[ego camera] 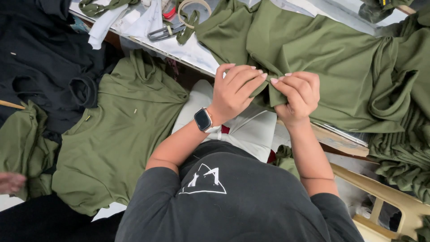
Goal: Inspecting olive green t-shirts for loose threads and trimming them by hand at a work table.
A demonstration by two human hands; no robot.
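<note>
Both hands, left (233, 92) and right (298, 96), grip pinched on green cloth (331, 58); the fold between could slip loose.

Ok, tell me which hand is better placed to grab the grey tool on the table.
Left hand, probably: it is nearer the grey tool than the right hand. Both pinch olive fabric.
</note>
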